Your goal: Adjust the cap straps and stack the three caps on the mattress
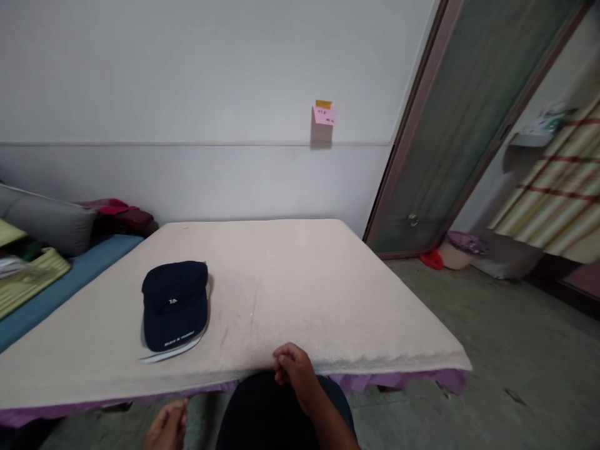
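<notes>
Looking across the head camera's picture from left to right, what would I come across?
Grey cushion → navy cap → the person's right hand → pale bin with a purple liner → striped curtain.

A pink note (pixel 324 115) hangs from yellow tape (pixel 323 104) on the wall (pixel 187 75). Right of it are a door (pixel 440 131), a bin (pixel 454 255) and a striped curtain (pixel 557 181). A grey cushion (pixel 51 220) lies at far left.
</notes>
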